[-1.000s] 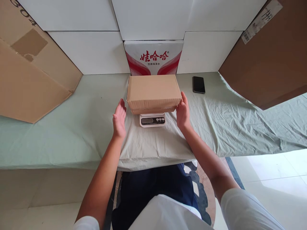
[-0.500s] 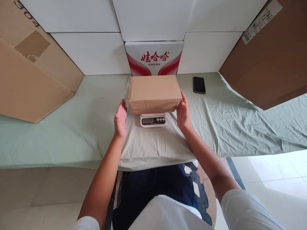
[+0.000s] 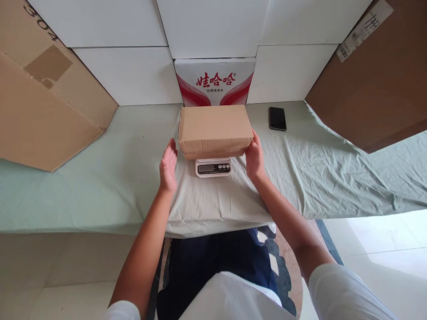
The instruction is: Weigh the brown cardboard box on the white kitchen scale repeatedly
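Mid-frame, the box [image 3: 215, 126] is ideally being kept level over the scale [image 3: 213, 168], left hand [image 3: 168, 168] wide, apart; right hand [image 3: 255, 159] wide, touching.

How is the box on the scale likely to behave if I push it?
The box should stay fairly stiff, as its top looks flat and its edges straight. It may tip or slide off if pushed, since it overhangs the scale on both sides. Its flat faces make rolling unlikely.
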A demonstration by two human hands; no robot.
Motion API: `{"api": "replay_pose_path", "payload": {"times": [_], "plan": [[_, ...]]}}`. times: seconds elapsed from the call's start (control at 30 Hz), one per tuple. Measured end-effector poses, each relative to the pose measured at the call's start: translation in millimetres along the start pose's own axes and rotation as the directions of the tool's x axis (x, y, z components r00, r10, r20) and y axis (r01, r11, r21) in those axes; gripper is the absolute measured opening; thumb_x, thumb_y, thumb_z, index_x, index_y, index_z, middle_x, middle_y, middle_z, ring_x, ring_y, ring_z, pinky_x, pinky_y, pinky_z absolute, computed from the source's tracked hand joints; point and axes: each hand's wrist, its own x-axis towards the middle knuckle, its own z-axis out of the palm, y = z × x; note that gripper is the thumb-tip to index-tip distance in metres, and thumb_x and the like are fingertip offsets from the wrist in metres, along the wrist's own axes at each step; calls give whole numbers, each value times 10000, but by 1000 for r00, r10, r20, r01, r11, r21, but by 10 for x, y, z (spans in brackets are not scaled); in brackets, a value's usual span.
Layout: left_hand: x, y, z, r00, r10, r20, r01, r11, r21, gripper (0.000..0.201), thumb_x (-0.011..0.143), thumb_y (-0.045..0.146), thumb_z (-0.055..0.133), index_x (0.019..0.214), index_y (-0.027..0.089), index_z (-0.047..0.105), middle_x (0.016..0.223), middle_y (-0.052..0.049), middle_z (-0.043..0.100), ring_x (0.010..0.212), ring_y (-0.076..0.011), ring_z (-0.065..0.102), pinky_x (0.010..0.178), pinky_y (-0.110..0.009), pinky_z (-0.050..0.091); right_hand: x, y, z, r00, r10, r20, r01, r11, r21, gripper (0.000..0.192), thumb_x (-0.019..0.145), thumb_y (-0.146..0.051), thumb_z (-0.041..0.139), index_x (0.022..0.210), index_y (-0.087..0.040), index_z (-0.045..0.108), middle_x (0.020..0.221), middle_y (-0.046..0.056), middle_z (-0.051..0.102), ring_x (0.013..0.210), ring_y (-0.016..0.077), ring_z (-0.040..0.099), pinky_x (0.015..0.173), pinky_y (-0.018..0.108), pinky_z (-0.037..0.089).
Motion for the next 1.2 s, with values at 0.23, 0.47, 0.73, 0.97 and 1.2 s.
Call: {"api": "replay_pose_path", "payload": {"times": [0.23, 0.47, 0.73, 0.97, 1.2], "plan": [[-1, 11, 9, 1000, -8, -1, 8, 1000, 8, 880, 863, 874, 368, 1545, 337, 509, 1718, -38, 376, 1622, -267, 292, 1325, -397, 270, -23, -30, 25, 1000, -16, 6, 16, 1000, 2, 652, 846, -676, 571, 1431, -390, 539, 1555, -19, 572, 1516, 290, 458, 1281, 511, 381], [-19, -3, 21, 999, -10, 31, 10, 1000, -5, 860, 878, 855, 378, 1547, 332, 508, 1708, -48, 390, 1618, -270, 302, 1329, -421, 260, 5, 30, -4, 998, -55, 36, 55, 998, -13, 624, 864, -658, 549, 1424, -384, 538, 1556, -9, 571, 1513, 301, 464, 1276, 535, 387], [-34, -39, 38, 998, -13, 69, 13, 1000, -2, 858, 883, 845, 386, 1549, 317, 508, 1690, -69, 422, 1609, -292, 320, 1333, -459, 247, 57, 131, -34, 995, -81, 57, 86, 993, -87, 603, 855, -655, 522, 1391, -383, 564, 1511, 10, 594, 1511, 305, 454, 1274, 546, 382], [-42, -38, 60, 997, -46, 61, 44, 998, 33, 944, 838, 891, 393, 1537, 271, 523, 1680, -120, 430, 1593, -327, 347, 1325, -493, 264, 9, 76, -1, 993, -104, 50, 109, 988, -107, 482, 875, -581, 521, 1300, -377, 622, 1445, 3, 626, 1502, 304, 446, 1290, 542, 358], [-46, -89, 43, 996, -64, 59, 61, 997, 57, 972, 824, 894, 423, 1544, 246, 510, 1676, -154, 428, 1588, -345, 349, 1323, -514, 263, -19, 65, 4, 997, -75, 36, 79, 989, -123, 490, 857, -580, 555, 1301, -382, 612, 1443, 1, 618, 1490, 318, 437, 1303, 566, 325]]}}
